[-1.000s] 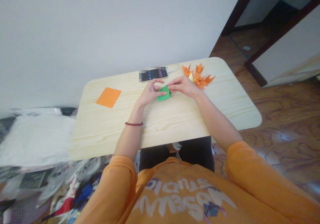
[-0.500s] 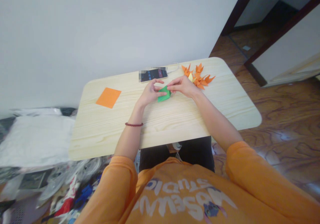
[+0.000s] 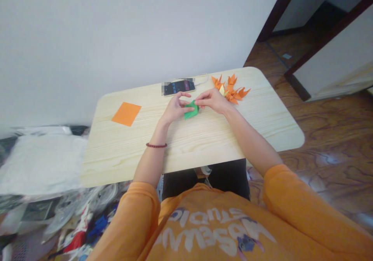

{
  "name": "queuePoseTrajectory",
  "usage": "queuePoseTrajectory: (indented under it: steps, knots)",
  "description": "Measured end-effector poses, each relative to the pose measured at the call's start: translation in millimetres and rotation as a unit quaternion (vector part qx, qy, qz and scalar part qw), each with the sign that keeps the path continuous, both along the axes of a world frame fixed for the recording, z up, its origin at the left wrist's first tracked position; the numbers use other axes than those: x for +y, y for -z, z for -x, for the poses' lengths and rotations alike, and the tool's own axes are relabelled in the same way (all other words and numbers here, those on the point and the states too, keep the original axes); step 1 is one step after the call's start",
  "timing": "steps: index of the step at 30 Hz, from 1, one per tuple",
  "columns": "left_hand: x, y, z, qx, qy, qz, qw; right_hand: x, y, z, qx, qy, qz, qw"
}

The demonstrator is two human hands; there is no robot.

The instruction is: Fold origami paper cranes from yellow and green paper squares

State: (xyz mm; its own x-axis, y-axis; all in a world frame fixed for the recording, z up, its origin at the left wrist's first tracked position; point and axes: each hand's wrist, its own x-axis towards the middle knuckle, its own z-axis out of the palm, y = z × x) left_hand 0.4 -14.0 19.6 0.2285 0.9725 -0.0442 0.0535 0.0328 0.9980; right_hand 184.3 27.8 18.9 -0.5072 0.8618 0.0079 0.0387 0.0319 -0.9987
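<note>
Between my two hands is a small piece of folded green paper (image 3: 191, 112), held just above or on the table; which of these I cannot tell. My left hand (image 3: 174, 108) grips its left side, thumb across the paper and index finger curved above it. The thumb and fingertips of my right hand (image 3: 213, 100) pinch the paper's upper right corner. Right behind my right hand lie several folded orange paper pieces (image 3: 232, 86) with pointed tips, and a pale yellow one (image 3: 223, 90) among them.
On the left of the pale wooden table (image 3: 122, 152) lies a flat orange paper square (image 3: 126, 114). A phone (image 3: 179, 88) with a white cable rests near the back edge, by the wall (image 3: 131, 31). Bags and clutter (image 3: 84, 218) fill the floor at left.
Almost nothing differs. Both hands keep the same grip on the green paper, which has tilted very slightly.
</note>
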Motion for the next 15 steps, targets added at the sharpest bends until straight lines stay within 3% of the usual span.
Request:
queuePoseTrajectory:
  steps: [10, 15]
  knots:
    - [-0.4, -0.8, -0.7, 0.005, -0.013, 0.005, 1.0, 1.6, 2.4, 1.1, -0.008, 0.018, -0.013, 1.0]
    - [-0.5, -0.9, -2.3, 0.011, -0.033, -0.002, 0.999, -0.6, 1.2, 6.3, 0.01, 0.069, -0.019, 0.997]
